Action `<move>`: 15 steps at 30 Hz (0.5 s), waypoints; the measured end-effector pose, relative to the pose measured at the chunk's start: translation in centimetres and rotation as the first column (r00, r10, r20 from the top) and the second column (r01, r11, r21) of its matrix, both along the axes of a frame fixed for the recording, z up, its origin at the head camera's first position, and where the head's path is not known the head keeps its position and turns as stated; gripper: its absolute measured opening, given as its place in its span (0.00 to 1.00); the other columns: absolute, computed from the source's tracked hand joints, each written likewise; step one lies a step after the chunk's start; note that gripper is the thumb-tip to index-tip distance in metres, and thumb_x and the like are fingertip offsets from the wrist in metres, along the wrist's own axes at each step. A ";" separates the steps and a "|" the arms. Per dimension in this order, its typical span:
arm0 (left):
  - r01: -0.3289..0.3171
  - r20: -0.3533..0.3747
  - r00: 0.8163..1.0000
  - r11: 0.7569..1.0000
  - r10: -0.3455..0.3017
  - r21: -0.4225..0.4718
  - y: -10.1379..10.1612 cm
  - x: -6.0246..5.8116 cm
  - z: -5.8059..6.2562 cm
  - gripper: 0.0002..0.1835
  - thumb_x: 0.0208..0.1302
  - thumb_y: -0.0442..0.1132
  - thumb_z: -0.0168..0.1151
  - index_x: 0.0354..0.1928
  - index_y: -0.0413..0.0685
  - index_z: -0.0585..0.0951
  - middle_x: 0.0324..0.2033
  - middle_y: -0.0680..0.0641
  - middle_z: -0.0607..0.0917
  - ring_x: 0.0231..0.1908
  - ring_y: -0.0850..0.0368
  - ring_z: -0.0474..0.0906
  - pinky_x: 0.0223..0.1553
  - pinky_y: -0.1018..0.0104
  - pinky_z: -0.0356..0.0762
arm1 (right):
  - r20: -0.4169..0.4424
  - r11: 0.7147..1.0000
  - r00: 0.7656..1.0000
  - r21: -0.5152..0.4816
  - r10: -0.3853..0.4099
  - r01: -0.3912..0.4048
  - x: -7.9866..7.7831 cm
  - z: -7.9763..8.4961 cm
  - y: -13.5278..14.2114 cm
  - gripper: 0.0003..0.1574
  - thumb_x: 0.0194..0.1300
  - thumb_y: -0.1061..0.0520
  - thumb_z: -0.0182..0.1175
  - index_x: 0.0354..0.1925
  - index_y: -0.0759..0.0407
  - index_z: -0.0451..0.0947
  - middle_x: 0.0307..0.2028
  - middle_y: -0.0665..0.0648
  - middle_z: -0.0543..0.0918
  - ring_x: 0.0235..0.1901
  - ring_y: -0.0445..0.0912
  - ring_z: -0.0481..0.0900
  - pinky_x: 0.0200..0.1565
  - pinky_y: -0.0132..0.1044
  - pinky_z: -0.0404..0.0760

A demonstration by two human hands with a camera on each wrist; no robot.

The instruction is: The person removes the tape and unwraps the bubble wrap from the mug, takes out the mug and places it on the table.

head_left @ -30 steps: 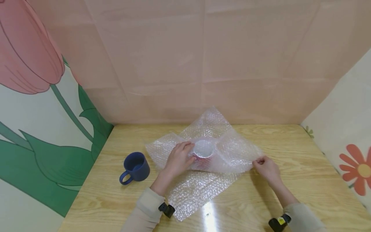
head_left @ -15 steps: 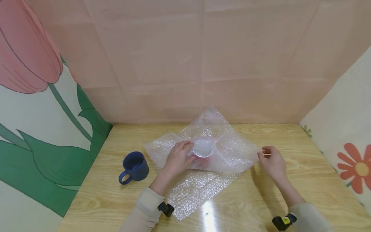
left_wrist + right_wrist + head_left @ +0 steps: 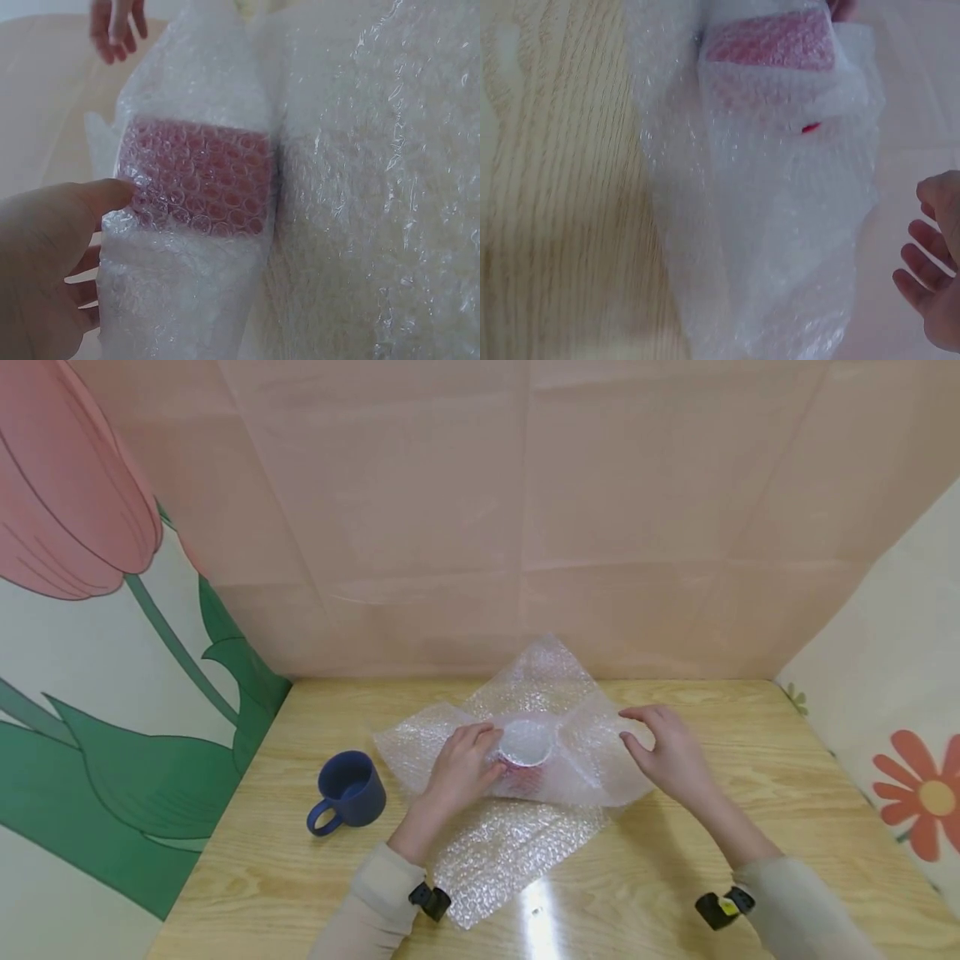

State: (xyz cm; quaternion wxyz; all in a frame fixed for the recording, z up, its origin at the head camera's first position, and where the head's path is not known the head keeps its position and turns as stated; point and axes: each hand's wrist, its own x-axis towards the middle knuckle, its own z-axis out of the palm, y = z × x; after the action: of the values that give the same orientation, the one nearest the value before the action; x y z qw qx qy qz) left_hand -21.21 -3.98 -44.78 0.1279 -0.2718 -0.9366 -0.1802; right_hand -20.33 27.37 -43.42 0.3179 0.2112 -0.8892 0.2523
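Observation:
A red cup (image 3: pixel 199 176) with a pale round top stands under a layer of clear bubble wrap (image 3: pixel 551 685), in the middle of the table. My left hand (image 3: pixel 459 770) holds the cup's left side through the wrap. In the left wrist view its thumb presses on the red wall while the other fingers lie farther round, partly behind the wrap. My right hand (image 3: pixel 671 756) hovers over the right flap of the wrap, thumb and fingers apart with nothing between them. The right wrist view shows the cup (image 3: pixel 772 41) partly under a folded layer of wrap.
A dark blue mug (image 3: pixel 352 789) stands upright left of the wrap, its handle toward the near left. One corner of the wrap reaches toward the near edge of the wooden table (image 3: pixel 247 860). A pink backdrop (image 3: pixel 420 527) rises behind the table.
My right hand has let go of the right corner of the wrap, drawn off to the right, then come back leftward above the flap. The left hand has stayed at the cup.

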 end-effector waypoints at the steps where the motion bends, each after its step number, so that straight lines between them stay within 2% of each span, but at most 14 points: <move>1: 0.002 -0.009 1.000 1.000 -0.002 -0.002 0.0 0.0 0.0 0.29 0.56 0.48 0.63 0.59 0.46 0.72 0.59 0.44 0.72 0.59 0.49 0.66 0.63 0.56 0.61 | -0.010 0.999 0.999 0.015 0.038 -0.038 -0.3 0.0 -0.4 0.21 0.47 0.65 0.67 0.43 0.64 0.77 0.37 0.61 0.80 0.41 0.55 0.76 0.42 0.47 0.73; 5: 0.014 -0.065 0.998 1.000 -0.015 -0.008 0.1 0.0 -0.2 0.28 0.55 0.48 0.65 0.57 0.46 0.73 0.57 0.44 0.73 0.58 0.49 0.67 0.62 0.57 0.62 | -0.022 0.990 0.992 0.059 0.128 -0.126 -1.1 0.1 -1.6 0.22 0.46 0.63 0.68 0.43 0.62 0.78 0.38 0.58 0.80 0.40 0.52 0.77 0.41 0.45 0.75; 10: 0.020 -0.130 0.991 1.000 -0.021 -0.011 0.1 0.0 -0.4 0.26 0.54 0.47 0.66 0.55 0.47 0.75 0.55 0.45 0.75 0.57 0.49 0.68 0.61 0.57 0.63 | -0.005 0.982 0.985 0.086 0.170 -0.169 -1.9 0.3 -2.8 0.22 0.47 0.62 0.68 0.43 0.61 0.77 0.38 0.57 0.80 0.40 0.52 0.77 0.40 0.46 0.76; 15: 0.014 -0.128 0.992 1.000 -0.015 -0.010 0.3 0.2 -0.1 0.25 0.54 0.46 0.66 0.54 0.48 0.75 0.55 0.46 0.75 0.57 0.49 0.68 0.62 0.57 0.62 | 0.026 0.972 0.979 0.115 0.202 -0.204 -2.6 0.3 -3.7 0.22 0.47 0.61 0.68 0.44 0.60 0.77 0.40 0.57 0.80 0.42 0.52 0.77 0.44 0.46 0.75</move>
State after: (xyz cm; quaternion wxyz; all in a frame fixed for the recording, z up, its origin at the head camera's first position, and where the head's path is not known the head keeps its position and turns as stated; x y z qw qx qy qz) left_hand -20.97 -3.72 -44.85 0.1853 -0.2904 -0.9252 -0.1589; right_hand -22.93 23.67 -43.07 0.2712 0.3176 -0.8784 0.2323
